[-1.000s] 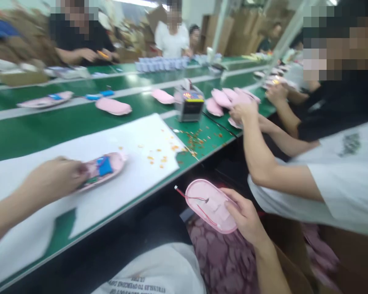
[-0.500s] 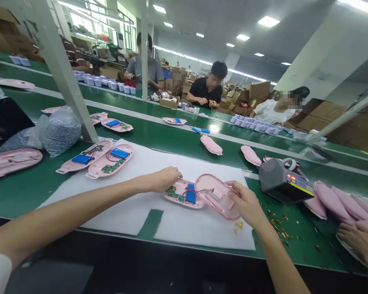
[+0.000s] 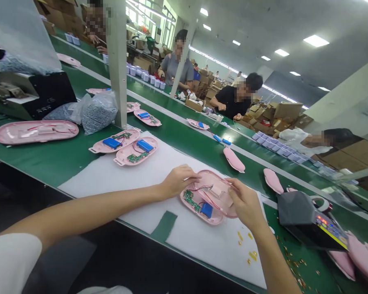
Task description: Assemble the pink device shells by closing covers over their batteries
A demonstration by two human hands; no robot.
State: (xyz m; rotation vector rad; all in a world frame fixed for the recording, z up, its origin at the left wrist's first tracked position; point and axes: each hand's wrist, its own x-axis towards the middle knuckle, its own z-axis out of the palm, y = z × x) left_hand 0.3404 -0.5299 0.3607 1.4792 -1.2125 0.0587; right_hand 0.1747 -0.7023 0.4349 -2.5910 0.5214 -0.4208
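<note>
Between my hands is a pink plastic shell half (image 3: 213,179), hollow side up, with red wires and a white part inside. My left hand (image 3: 178,180) pinches its far left edge, and my right hand (image 3: 243,200) grips its right side. Partly beneath it, on the white foam sheet (image 3: 135,196), lies a second pink shell half (image 3: 214,220) holding a green circuit board (image 3: 191,201) and a blue battery (image 3: 206,210). Red wires run between the two halves. Small yellow pieces (image 3: 252,256) are scattered near my right wrist.
Two open pink shells with batteries (image 3: 136,151) lie at left, beside another shell half (image 3: 37,131) and a bag of small grey parts (image 3: 99,112). A dark tape dispenser (image 3: 309,220) and pink shells (image 3: 362,257) stand right. A metal post (image 3: 118,61) rises behind. Co-workers sit across the green bench.
My left hand has moved from the lower shell half to the upper one's edge. The upper half now overlaps the lower more. The view has turned left; more yellow pieces show.
</note>
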